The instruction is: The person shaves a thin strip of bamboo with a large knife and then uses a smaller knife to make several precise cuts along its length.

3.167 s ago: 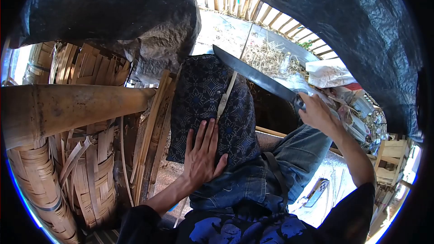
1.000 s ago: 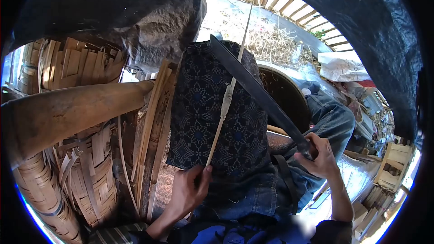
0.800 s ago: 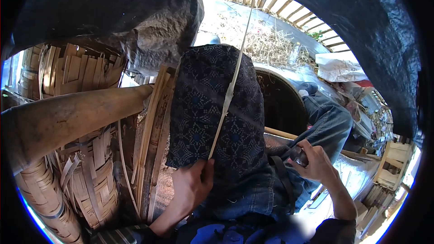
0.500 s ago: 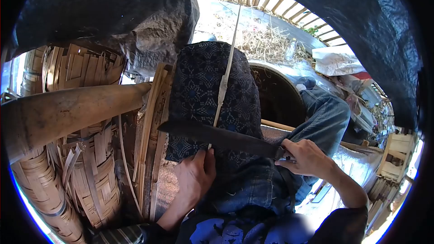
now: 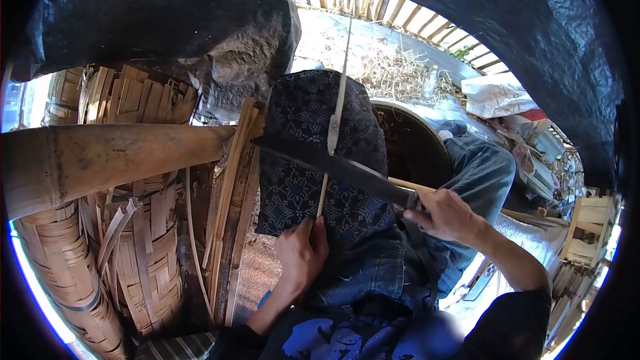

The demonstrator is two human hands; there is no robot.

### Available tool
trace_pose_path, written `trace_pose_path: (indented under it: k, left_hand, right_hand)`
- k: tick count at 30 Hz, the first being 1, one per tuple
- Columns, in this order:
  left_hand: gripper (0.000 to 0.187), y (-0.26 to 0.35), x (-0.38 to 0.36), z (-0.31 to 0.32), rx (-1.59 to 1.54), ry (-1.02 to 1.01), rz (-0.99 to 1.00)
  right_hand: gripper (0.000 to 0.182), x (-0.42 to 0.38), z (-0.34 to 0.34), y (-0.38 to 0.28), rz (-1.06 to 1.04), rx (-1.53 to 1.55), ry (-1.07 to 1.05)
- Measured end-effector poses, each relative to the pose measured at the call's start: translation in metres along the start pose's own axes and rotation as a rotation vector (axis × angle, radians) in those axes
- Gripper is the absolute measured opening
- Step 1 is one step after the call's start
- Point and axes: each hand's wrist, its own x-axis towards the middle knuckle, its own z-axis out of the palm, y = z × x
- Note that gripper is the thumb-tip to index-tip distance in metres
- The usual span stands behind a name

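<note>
My left hand (image 5: pixel 301 248) pinches the near end of a thin bamboo strip (image 5: pixel 341 103), which runs away from me over my lap. In my right hand (image 5: pixel 445 217) is the handle of a large dark knife (image 5: pixel 333 168). Its long blade points left and lies across the strip, just nearer than a thicker, pale node. Under both, a dark patterned cloth (image 5: pixel 293 197) covers my left thigh.
A thick bamboo pole (image 5: pixel 120 160) juts in from the left, over woven bamboo baskets (image 5: pixel 143 253). Upright bamboo slats (image 5: pixel 233 207) stand beside my leg. Beyond the cloth is a round dark tub (image 5: pixel 407 140). Black plastic sheeting (image 5: pixel 167 13) hangs above.
The knife has moved away from me along the strip, up close to the node. My left hand still pinches the strip's end, and the view has shifted slightly.
</note>
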Motion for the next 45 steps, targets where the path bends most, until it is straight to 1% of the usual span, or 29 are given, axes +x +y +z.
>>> trace_pose_path:
  k: [2,4,5,6,7,8,9,11,12,14,15,16,18,19,20,22,23,25,26,28,29,31,32,34,36,37,39,43,45]
  left_hand:
    - [0.028,0.001,-0.004,0.002,-0.060,0.047,0.033]
    - [0.028,0.003,-0.004,0.003,-0.056,0.050,0.026]
    - [0.029,0.004,-0.003,0.003,-0.054,0.049,0.025]
    - [0.029,0.007,-0.002,0.000,-0.056,0.046,0.026]
    - [0.030,0.012,0.000,-0.007,-0.089,-0.010,-0.063]
    - [0.032,0.013,0.002,-0.012,-0.122,-0.062,-0.153]
    - [0.032,0.012,0.003,-0.014,-0.122,-0.053,-0.152]
    - [0.038,0.007,0.000,-0.020,-0.438,-0.168,-0.309]
    - [0.038,0.003,-0.003,-0.024,-0.440,-0.165,-0.307]
    - [0.047,-0.008,-0.009,-0.032,-0.918,-0.472,-0.685]
    - [0.053,-0.007,-0.012,-0.041,-1.178,-0.737,-0.904]
    - [0.053,-0.016,-0.018,-0.038,-1.177,-0.731,-0.905]
    - [0.051,-0.033,-0.027,-0.030,-1.871,-1.179,-1.088]
    - [0.046,-0.036,-0.026,-0.034,-1.933,-1.198,-1.170]
    - [0.046,-0.033,-0.024,-0.037,-1.928,-1.204,-1.170]
    - [0.045,-0.025,-0.020,-0.043,-1.685,-1.009,-1.141]
    - [0.045,-0.026,-0.019,-0.042,-1.686,-1.007,-1.137]
    - [0.038,-0.029,-0.018,-0.037,-1.700,-0.960,-1.076]
    - [0.038,-0.025,-0.017,-0.038,-1.700,-0.960,-1.075]
    - [0.031,-0.015,-0.017,-0.039,-1.670,-0.854,-1.141]
    - [0.031,-0.017,-0.017,-0.040,-1.667,-0.854,-1.141]
    - [0.023,-0.025,-0.017,-0.041,-1.712,-0.906,-1.051]
    - [0.023,-0.025,-0.018,-0.040,-1.712,-0.905,-1.055]
    - [0.022,-0.025,-0.020,-0.036,-1.669,-0.818,-1.065]
    - [0.022,-0.022,-0.020,-0.035,-1.658,-0.801,-1.073]
    - [0.023,-0.020,-0.020,-0.033,-1.648,-0.783,-1.081]
    - [0.024,-0.020,-0.023,-0.030,-1.616,-0.757,-1.079]
    - [0.024,-0.013,-0.026,-0.027,-1.486,-0.697,-1.057]
    - [0.024,-0.010,-0.023,-0.026,-1.491,-0.686,-1.051]
  right_hand:
    - [0.041,-0.003,-0.001,-0.008,-0.052,-0.013,-0.060]
    - [0.039,0.000,-0.003,-0.018,-0.108,-0.202,-0.135]
    - [0.039,0.003,-0.002,-0.017,-0.103,-0.202,-0.134]
    - [0.040,0.009,-0.002,-0.015,-0.051,-0.105,-0.055]
    - [0.041,0.013,-0.003,-0.013,-0.004,-0.010,0.022]
    - [0.041,0.015,-0.008,-0.013,-0.009,-0.013,0.022]
    - [0.041,0.017,-0.014,-0.013,0.040,-0.022,0.004]
    - [0.039,0.017,-0.021,-0.017,0.105,-0.043,-0.021]
    - [0.039,0.015,-0.021,-0.018,0.103,-0.046,-0.019]
    - [0.037,0.013,-0.021,-0.019,0.065,-0.024,-0.032]
    - [0.037,0.012,-0.020,-0.019,0.060,-0.024,-0.030]
    - [0.037,0.012,-0.019,-0.020,0.056,0.001,-0.022]
    - [0.036,0.011,-0.017,-0.022,0.050,0.030,-0.014]
    - [0.036,0.010,-0.016,-0.023,0.045,0.065,-0.004]
    - [0.036,0.008,-0.016,-0.023,0.042,0.101,0.007]
    - [0.036,0.003,-0.011,-0.018,0.012,0.079,-0.018]
    - [0.037,0.001,-0.009,-0.017,-0.025,0.054,-0.050]
    - [0.037,-0.004,-0.004,-0.020,-0.034,0.029,-0.079]
    - [0.037,-0.005,-0.003,-0.021,-0.035,0.006,-0.107]
    - [0.038,-0.006,-0.003,-0.022,-0.032,0.025,-0.083]
    - [0.038,-0.006,-0.003,-0.022,-0.034,0.043,-0.059]
    - [0.038,-0.006,-0.001,-0.021,-0.035,0.065,-0.037]
    - [0.039,-0.007,0.002,-0.018,-0.024,0.102,0.004]
    - [0.039,-0.011,0.004,-0.015,-0.012,0.139,0.044]
    - [0.040,-0.016,0.003,-0.016,0.016,0.066,-0.124]
    - [0.040,-0.019,0.004,-0.017,0.022,0.067,-0.122]
    - [0.035,-0.022,0.007,-0.020,-0.074,0.041,-0.191]
    - [0.041,-0.017,0.008,-0.008,-0.168,-0.041,-0.139]
    - [0.041,0.000,-0.004,0.003,0.170,0.110,-0.077]
